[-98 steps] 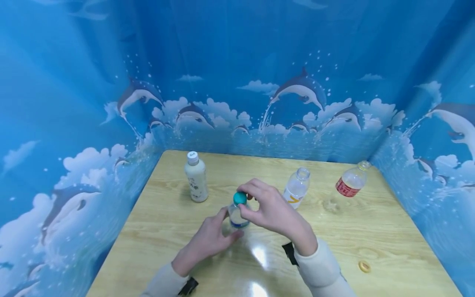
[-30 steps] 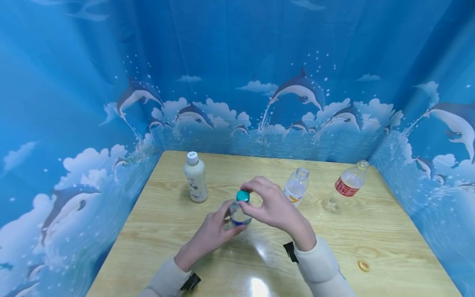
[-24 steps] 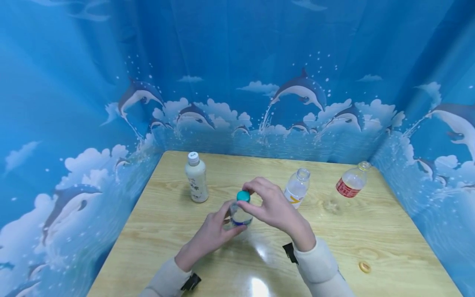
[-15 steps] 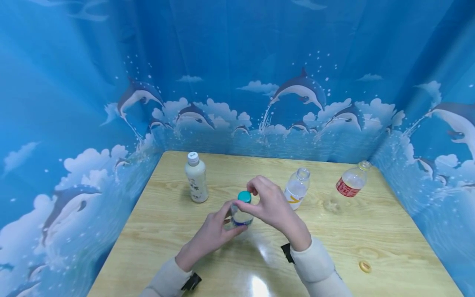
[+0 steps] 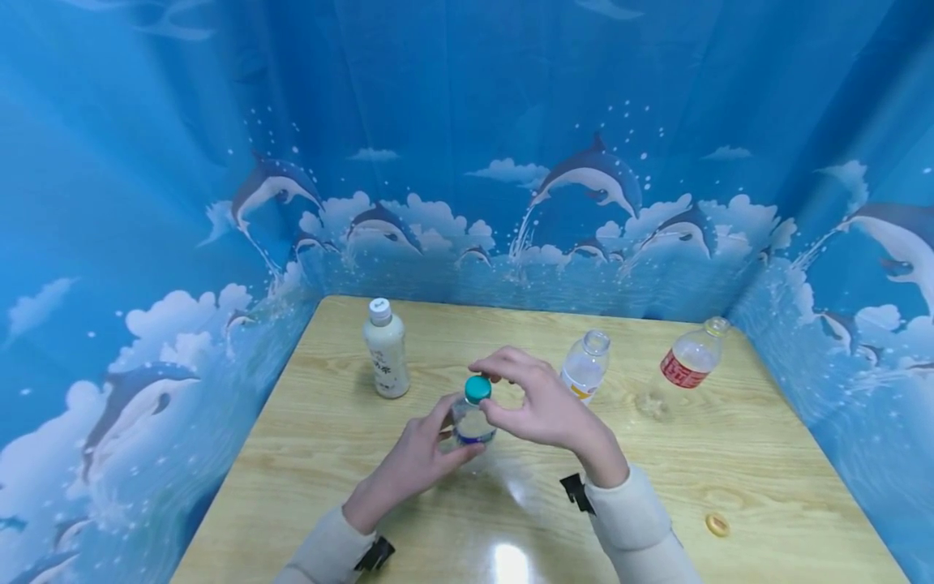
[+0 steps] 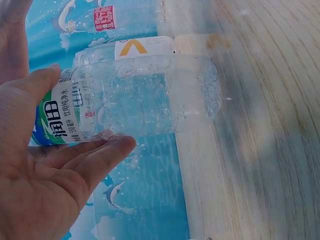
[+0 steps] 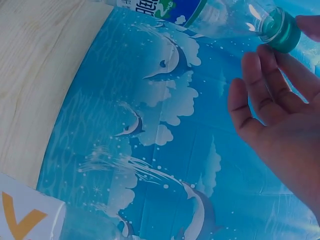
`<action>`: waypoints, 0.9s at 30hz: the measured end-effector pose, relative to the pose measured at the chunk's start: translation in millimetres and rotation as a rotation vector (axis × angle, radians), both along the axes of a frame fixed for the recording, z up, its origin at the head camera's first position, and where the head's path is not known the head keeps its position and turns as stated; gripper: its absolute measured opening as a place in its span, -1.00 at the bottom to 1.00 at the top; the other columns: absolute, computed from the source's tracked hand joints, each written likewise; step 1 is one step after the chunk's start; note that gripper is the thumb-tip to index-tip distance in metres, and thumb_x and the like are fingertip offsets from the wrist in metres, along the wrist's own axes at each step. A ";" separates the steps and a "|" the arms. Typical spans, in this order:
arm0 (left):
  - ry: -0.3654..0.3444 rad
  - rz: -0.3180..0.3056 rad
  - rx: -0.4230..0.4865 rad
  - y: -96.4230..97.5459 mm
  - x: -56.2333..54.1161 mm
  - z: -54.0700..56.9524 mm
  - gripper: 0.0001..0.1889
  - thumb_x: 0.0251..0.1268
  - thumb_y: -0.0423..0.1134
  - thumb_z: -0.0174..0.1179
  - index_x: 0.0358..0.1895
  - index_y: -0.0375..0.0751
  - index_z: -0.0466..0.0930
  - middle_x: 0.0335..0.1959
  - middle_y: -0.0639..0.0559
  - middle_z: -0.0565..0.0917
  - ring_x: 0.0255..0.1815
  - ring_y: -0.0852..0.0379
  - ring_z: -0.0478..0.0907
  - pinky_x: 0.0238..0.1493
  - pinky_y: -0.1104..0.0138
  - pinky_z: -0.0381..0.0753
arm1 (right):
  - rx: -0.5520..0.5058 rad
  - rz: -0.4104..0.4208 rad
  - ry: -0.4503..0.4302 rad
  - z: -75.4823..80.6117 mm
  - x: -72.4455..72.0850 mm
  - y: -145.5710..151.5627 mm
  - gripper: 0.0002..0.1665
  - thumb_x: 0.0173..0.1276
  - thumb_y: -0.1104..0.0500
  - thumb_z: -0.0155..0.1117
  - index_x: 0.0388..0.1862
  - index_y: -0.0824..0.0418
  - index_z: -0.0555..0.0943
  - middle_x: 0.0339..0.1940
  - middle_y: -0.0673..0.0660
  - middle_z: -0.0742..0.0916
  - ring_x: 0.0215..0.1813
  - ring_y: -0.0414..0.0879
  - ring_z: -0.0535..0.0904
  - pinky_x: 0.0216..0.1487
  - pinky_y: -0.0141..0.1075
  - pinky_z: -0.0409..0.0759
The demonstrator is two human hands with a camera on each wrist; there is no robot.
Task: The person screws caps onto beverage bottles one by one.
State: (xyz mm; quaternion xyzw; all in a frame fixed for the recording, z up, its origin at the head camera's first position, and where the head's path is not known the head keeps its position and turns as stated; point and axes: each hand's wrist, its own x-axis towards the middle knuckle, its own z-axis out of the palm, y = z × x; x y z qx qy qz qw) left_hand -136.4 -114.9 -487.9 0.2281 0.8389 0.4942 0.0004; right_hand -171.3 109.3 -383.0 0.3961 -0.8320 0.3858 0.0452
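A clear plastic water bottle (image 6: 135,95) with a green and blue label stands upright at mid-table; whether its base touches the wood I cannot tell. My left hand (image 5: 416,458) grips it around the label, thumb on one side and fingers on the other. On its neck sits a green bottle cap (image 5: 477,389). My right hand (image 5: 543,405) has thumb and fingertips around this cap. In the right wrist view the fingers (image 7: 265,85) are bent beneath the cap and the thumb is at its far side, partly out of frame.
A white capped bottle (image 5: 387,357) stands back left on the wooden table (image 5: 744,454). To the right are an uncapped clear bottle (image 5: 586,365) with a yellow mark and another with a red label (image 5: 682,369). A small yellowish ring-shaped object (image 5: 717,525) lies front right. A dolphin-print curtain surrounds the table.
My right hand has turned about the cap: half a second ago its index finger was curled away to the right, and now it reaches over the cap's far side. The left hand keeps its hold.
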 end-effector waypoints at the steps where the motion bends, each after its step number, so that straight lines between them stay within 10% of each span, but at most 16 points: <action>1: 0.000 -0.002 0.002 0.2 -0.1 0.0 -0.27 0.41 0.11 0.37 0.54 0.10 0.28 0.31 -0.21 0.69 0.30 -0.14 0.70 0.20 0.13 0.74 | 0.004 -0.001 -0.013 -0.4 0.1 0.2 -0.51 0.37 0.18 0.41 0.28 0.09 0.70 0.05 -0.07 0.74 0.04 -0.21 0.64 0.09 -0.22 0.71; 20: 0.002 -0.020 0.042 0.3 -0.7 -0.6 -0.28 0.42 0.02 0.40 0.54 0.09 0.29 0.40 -0.17 0.63 0.34 -0.21 0.65 0.22 0.14 0.73 | -0.081 -0.080 0.111 -12.1 -1.1 -5.8 -0.70 0.27 0.13 0.62 -0.04 0.12 0.77 -0.13 -0.03 0.75 -0.08 -0.18 0.69 0.00 -0.28 0.74; 27: -0.018 -0.025 0.025 -0.7 -0.6 0.1 -0.28 0.43 0.04 0.38 0.54 0.04 0.28 0.39 -0.19 0.63 0.35 -0.17 0.65 0.23 0.13 0.73 | -0.044 -0.043 0.006 -7.6 -5.8 -2.4 -0.55 0.34 0.09 0.56 0.19 0.08 0.72 -0.09 -0.06 0.73 -0.08 -0.22 0.60 -0.09 -0.31 0.64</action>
